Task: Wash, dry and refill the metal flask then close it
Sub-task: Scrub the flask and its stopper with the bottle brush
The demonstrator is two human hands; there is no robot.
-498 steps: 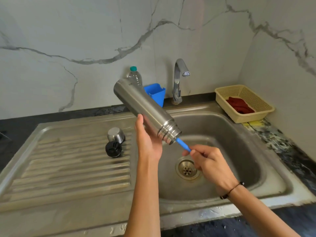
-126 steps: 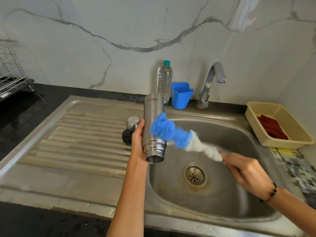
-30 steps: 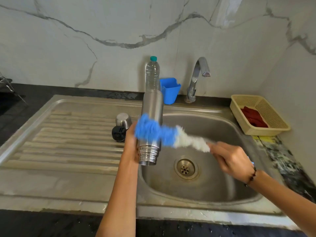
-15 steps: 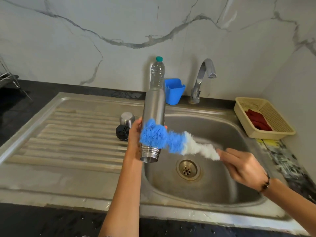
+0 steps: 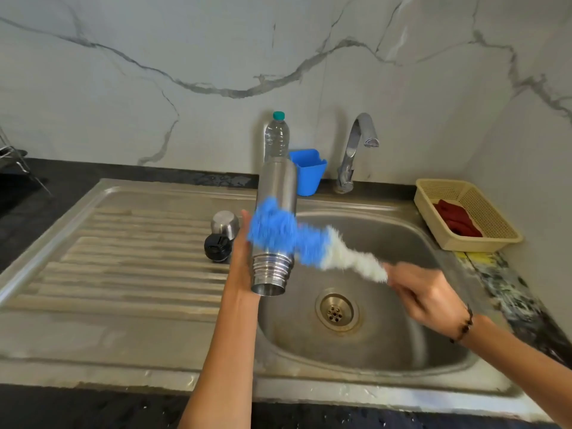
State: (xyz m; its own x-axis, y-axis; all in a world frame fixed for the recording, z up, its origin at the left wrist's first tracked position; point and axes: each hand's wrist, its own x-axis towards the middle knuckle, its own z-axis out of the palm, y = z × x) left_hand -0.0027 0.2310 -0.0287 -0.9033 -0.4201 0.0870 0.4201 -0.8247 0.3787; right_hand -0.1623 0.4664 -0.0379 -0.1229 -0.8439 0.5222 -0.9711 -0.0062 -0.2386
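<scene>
My left hand (image 5: 242, 258) grips the metal flask (image 5: 276, 187), held upside down over the left rim of the sink basin (image 5: 402, 345), its open threaded mouth pointing down. My right hand (image 5: 424, 292) holds the handle end of a bottle brush (image 5: 297, 239) with blue and white bristles. The blue bristles press against the flask's outer wall above the threads. The flask's steel cup (image 5: 225, 223) and black stopper (image 5: 216, 247) sit on the ribbed drainboard (image 5: 123, 258), just left of my left hand.
A tap (image 5: 356, 150) stands behind the basin, with no water running. A clear plastic water bottle (image 5: 276, 136) and a blue holder (image 5: 308, 171) stand at the back wall. A beige basket (image 5: 495, 224) with red cloth sits right of the sink. A wire rack (image 5: 12, 156) is far left.
The brush has slid along the flask's outside, its blue head sitting slightly higher than half a second ago. The flask stays upside down in my left hand.
</scene>
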